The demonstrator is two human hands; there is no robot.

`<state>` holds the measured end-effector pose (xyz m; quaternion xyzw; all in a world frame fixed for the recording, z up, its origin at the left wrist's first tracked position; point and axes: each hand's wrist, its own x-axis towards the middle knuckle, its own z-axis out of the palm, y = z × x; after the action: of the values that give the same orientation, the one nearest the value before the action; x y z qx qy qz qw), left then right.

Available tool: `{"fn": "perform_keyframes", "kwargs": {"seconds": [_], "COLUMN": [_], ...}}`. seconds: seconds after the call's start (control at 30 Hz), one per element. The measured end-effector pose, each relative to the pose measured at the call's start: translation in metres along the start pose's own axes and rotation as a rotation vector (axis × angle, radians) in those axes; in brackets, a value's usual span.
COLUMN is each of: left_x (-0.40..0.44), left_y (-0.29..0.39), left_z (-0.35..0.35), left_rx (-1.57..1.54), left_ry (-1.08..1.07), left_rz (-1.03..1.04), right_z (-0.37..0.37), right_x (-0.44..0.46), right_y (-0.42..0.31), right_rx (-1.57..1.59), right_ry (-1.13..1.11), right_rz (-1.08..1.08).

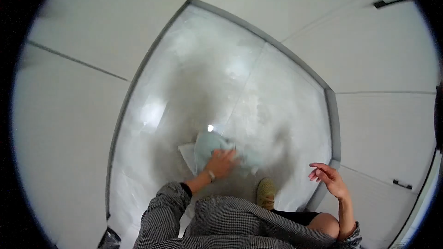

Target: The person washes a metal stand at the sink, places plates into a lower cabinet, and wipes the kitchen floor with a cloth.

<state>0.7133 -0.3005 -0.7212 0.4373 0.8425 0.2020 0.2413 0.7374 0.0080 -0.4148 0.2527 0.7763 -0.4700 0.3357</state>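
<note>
Down on the glossy floor (235, 87), my left hand (222, 163) presses on a pale green cloth (207, 145), its fingers partly smeared by motion. The cloth is crumpled and blurred towards the right. A flat white piece (188, 154) sticks out at the cloth's left side; I cannot make out what it is. My right hand (328, 177) hangs in the air at the right with nothing in it, fingers bent a little and apart.
Pale cabinet fronts with dark handles (402, 184) stand on the right. Another pale panel (69, 124) rises on the left. A grey skirting strip (157, 55) edges the floor. My yellowish shoe (265, 193) is right of the cloth. Something black (110, 239) lies at lower left.
</note>
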Motion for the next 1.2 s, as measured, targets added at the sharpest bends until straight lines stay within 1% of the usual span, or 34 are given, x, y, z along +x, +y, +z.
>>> {"fn": "perform_keyframes", "kwargs": {"seconds": [0.07,0.1,0.13,0.17,0.2,0.27,0.33,0.37,0.4,0.47,0.53,0.57,0.6,0.63,0.7,0.73,0.77,0.83,0.9,0.93,0.97,1.0,1.07,1.1,1.17,1.2], "left_x": [-0.040,-0.037,-0.042,-0.045,-0.025,0.028,0.056,0.074,0.085,0.094,0.089,0.081,0.067,0.048,-0.009,-0.026,-0.032,-0.045,-0.005,0.024,0.064,0.098,0.153,0.153,0.137,0.110], "left_y": [-0.008,-0.020,-0.026,-0.032,-0.045,-0.113,-0.137,-0.172,-0.177,-0.172,-0.132,-0.106,-0.075,-0.046,0.007,0.018,0.015,-0.003,-0.025,-0.051,-0.050,-0.065,-0.068,-0.048,0.002,0.020], "left_z": [0.082,0.078,0.075,0.068,0.037,-0.001,-0.122,-0.126,-0.118,-0.107,-0.083,-0.064,-0.039,-0.017,0.021,0.037,0.038,0.035,0.000,-0.006,-0.051,-0.059,-0.056,-0.046,-0.014,0.015], "left_rx": [0.016,0.030,0.008,-0.035,0.016,0.156,0.322,0.413,0.413,0.349,0.281,0.289,0.262,0.235,0.072,-0.001,0.005,0.033,0.299,0.312,0.400,0.432,0.370,0.375,0.313,0.273], "left_ry": [0.109,0.101,0.095,0.081,0.258,0.256,0.507,0.639,0.630,0.664,0.514,0.509,0.336,0.158,-0.197,-0.367,-0.368,-0.352,-0.310,-0.068,-0.065,0.255,0.519,0.520,0.270,0.264], "left_rz": [0.350,0.379,0.431,0.483,0.394,-0.030,-0.398,-0.412,-0.416,-0.457,-0.390,-0.385,-0.244,-0.103,0.015,0.075,0.075,0.436,0.302,0.196,-0.027,-0.163,-0.270,-0.264,-0.180,-0.001], "right_z": [0.006,0.003,0.014,0.024,0.024,0.036,0.052,0.054,0.058,0.073,0.082,0.082,0.081,0.080,0.080,0.078,0.076,0.073,0.070,0.070,0.072,0.069,0.066,0.065,0.063,0.063], "right_x": [-0.027,-0.033,-0.043,-0.048,-0.049,-0.045,-0.034,-0.024,-0.011,0.013,0.021,0.021,0.019,0.015,0.005,0.001,-0.005,-0.016,-0.030,-0.036,-0.044,-0.050,-0.063,-0.070,-0.079,-0.084], "right_y": [0.036,0.058,0.092,0.119,0.138,0.141,0.139,0.151,0.160,0.170,0.178,0.183,0.187,0.188,0.199,0.204,0.210,0.225,0.227,0.231,0.235,0.241,0.246,0.248,0.257,0.263], "right_rx": [0.032,0.036,0.055,0.130,0.202,0.229,0.183,0.209,0.211,0.293,0.336,0.347,0.355,0.409,0.374,0.325,0.330,0.321,0.347,0.375,0.381,0.386,0.396,0.376,0.367,0.380], "right_ry": [0.116,0.159,0.184,0.297,0.411,0.471,0.389,0.365,0.357,0.353,0.320,0.246,0.175,0.194,0.213,0.235,0.236,0.239,0.249,0.265,0.270,0.275,0.282,0.295,0.322,0.326], "right_rz": [0.013,0.057,0.034,0.051,0.079,0.126,0.086,0.090,0.096,0.054,0.033,0.031,0.030,0.068,0.076,0.067,0.063,0.106,0.101,0.092,0.099,0.095,0.088,0.087,0.075,0.078]}}
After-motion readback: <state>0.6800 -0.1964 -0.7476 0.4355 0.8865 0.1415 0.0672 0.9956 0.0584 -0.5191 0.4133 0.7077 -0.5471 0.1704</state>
